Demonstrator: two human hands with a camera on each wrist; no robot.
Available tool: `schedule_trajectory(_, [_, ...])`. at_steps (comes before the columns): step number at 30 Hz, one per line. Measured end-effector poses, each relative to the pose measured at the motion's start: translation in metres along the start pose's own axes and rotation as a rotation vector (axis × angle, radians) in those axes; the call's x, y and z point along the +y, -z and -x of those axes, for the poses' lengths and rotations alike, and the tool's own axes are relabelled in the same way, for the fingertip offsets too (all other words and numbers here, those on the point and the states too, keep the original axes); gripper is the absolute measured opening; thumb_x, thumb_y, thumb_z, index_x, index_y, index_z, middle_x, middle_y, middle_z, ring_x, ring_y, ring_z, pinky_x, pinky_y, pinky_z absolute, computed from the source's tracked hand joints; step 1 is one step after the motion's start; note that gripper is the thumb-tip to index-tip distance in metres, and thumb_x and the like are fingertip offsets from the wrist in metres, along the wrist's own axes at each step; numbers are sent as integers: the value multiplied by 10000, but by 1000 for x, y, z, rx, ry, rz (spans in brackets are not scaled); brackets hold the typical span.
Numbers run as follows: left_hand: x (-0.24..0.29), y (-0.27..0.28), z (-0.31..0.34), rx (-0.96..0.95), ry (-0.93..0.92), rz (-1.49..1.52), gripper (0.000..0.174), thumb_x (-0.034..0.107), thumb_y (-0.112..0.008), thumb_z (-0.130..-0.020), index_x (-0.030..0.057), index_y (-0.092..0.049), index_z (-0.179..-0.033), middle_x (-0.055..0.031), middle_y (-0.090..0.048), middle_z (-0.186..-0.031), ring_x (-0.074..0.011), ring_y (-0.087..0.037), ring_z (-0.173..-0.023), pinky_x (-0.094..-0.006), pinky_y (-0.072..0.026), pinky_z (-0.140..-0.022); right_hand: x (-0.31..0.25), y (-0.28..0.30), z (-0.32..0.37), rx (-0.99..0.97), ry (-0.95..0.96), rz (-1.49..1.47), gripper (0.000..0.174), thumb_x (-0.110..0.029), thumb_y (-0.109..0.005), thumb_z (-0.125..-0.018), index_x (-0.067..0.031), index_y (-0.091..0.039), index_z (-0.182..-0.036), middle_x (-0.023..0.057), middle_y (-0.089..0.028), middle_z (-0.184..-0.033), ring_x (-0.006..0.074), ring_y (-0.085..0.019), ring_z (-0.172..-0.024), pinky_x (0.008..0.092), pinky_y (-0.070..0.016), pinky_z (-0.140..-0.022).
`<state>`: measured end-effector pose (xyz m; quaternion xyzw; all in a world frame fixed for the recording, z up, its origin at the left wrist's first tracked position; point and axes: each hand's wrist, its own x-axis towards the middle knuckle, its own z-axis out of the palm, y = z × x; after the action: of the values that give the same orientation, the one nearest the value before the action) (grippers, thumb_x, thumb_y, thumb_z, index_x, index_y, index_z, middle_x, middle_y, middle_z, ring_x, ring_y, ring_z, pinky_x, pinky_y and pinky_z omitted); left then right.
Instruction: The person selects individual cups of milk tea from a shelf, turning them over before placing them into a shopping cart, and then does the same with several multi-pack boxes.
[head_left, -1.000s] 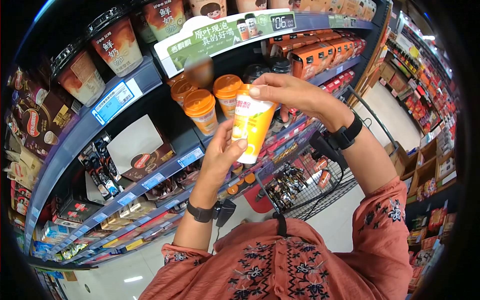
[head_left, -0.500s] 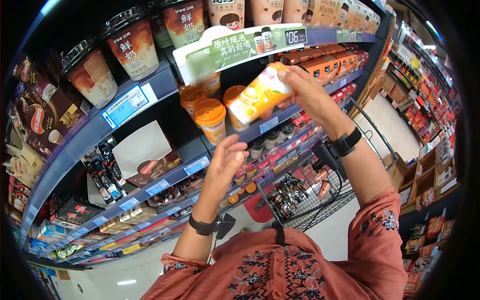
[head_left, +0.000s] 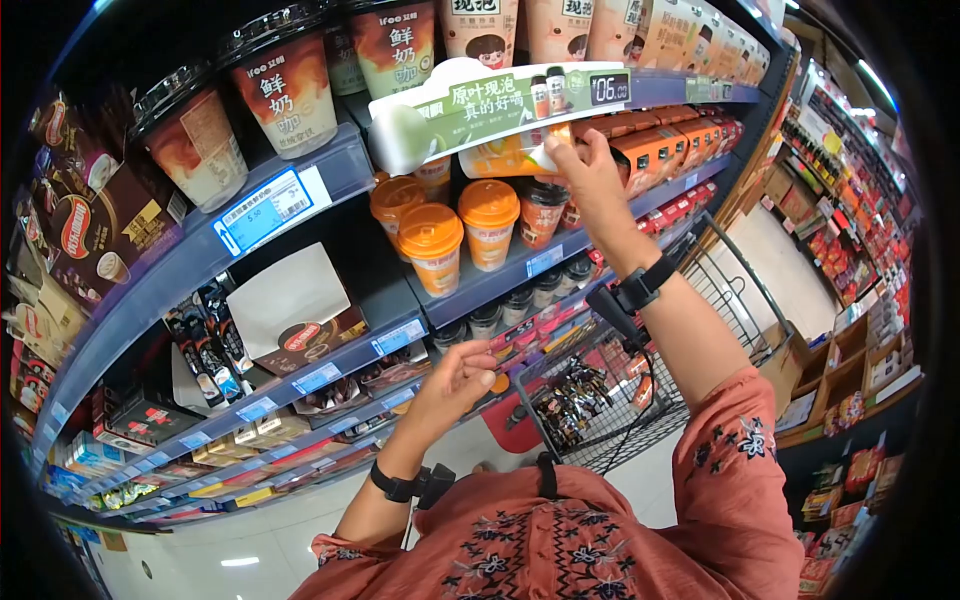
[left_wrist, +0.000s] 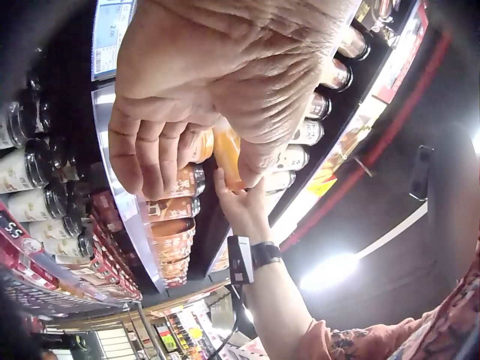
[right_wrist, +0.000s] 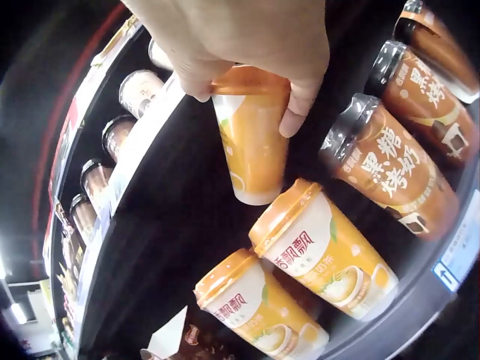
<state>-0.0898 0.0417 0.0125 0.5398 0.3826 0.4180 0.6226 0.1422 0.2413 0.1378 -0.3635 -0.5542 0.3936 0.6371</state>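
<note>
The right arm reaches forward and inward, the right hand raised in a pinching grip. The left arm stretches less far, the left hand lower, its fingers loosely curved.

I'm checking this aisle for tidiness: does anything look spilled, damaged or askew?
Nothing clearly looks spilled or damaged. One orange-lidded cup is tilted, unlike the upright cups nearby, but the right hand holds it.

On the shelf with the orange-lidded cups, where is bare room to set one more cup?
Bare shelf shows between the brown carton and the orange-lidded cups. Right of them in the head view, brown cups stand crowded. The space beneath the held cup is too dark to judge.
</note>
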Motion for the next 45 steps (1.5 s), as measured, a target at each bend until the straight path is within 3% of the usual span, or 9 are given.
schedule_trajectory(4, [-6,2,2,-1,17,7,580,324,-651,-993,38,-432,-1448,-127,-585,-1290,-199,-594,-1172,-321,-480,-973,12,-13,-13,-56,174,66,722,-318,-766,-894,87,-389,-1356,197,-577,-1242,203,-633,-1068,300,-573,-826])
schedule_trajectory(5, [-6,2,3,-2,20,13,573,318,-649,-995,38,-433,-1446,-130,-585,-1291,-201,-597,-1170,-322,-480,-975,11,-13,-17,-28,95,189,681,-237,-776,-875,77,-403,-1351,179,-598,-1239,207,-612,-1111,313,-541,-888])
schedule_trajectory(9, [-14,3,4,-11,41,41,549,298,-640,-1001,32,-438,-1437,-136,-584,-1292,-211,-613,-1161,-325,-482,-982,18,-32,-39,-140,188,185,654,-112,-797,-823,61,-443,-1345,141,-618,-1265,217,-591,-1162,336,-444,-1040])
schedule_trajectory(15, [-21,9,10,-5,33,23,516,290,-632,-1009,38,-461,-1425,-137,-593,-1287,-205,-623,-1160,-325,-488,-981,38,-42,-68,-411,197,313,470,-150,-803,-811,-12,-614,-1218,114,-685,-1172,208,-624,-1133,313,-472,-984])
schedule_trajectory(18, [-21,12,14,9,50,43,499,290,-632,-1010,43,-480,-1415,-132,-600,-1286,-195,-629,-1148,-317,-490,-970,36,-54,-76,-486,153,556,409,-192,-788,-800,-33,-667,-1157,123,-711,-1122,221,-645,-1107,310,-489,-946])
schedule_trajectory(27, [-18,19,25,61,56,51,466,267,-612,-1023,41,-487,-1411,-119,-627,-1248,-186,-635,-1114,-311,-492,-943,25,-73,-78,-657,43,866,639,-341,-771,-741,-83,-632,-1309,163,-672,-1286,268,-629,-1153,339,-482,-965])
schedule_trajectory(36, [-26,27,25,62,61,73,452,254,-600,-1033,27,-486,-1407,-107,-646,-1208,-178,-637,-1098,-299,-502,-909,17,-79,-76,-752,-121,968,644,-339,-756,-736,-122,-635,-1330,136,-631,-1367,271,-605,-1211,332,-461,-1015])
schedule_trajectory(42, [-26,29,24,75,74,88,432,241,-594,-1036,28,-494,-1399,-98,-654,-1189,-165,-639,-1068,-295,-501,-900,18,-81,-76,-802,-99,920,639,-360,-769,-751,-115,-636,-1326,127,-639,-1357,264,-597,-1221,331,-455,-1022])
schedule_trajectory(45, [-25,28,24,73,85,89,424,238,-589,-1038,30,-498,-1396,-93,-655,-1188,-160,-638,-1065,-294,-500,-899,39,-83,-85,-790,36,849,639,-381,-768,-767,-104,-632,-1326,132,-637,-1359,268,-593,-1232,329,-451,-1027])
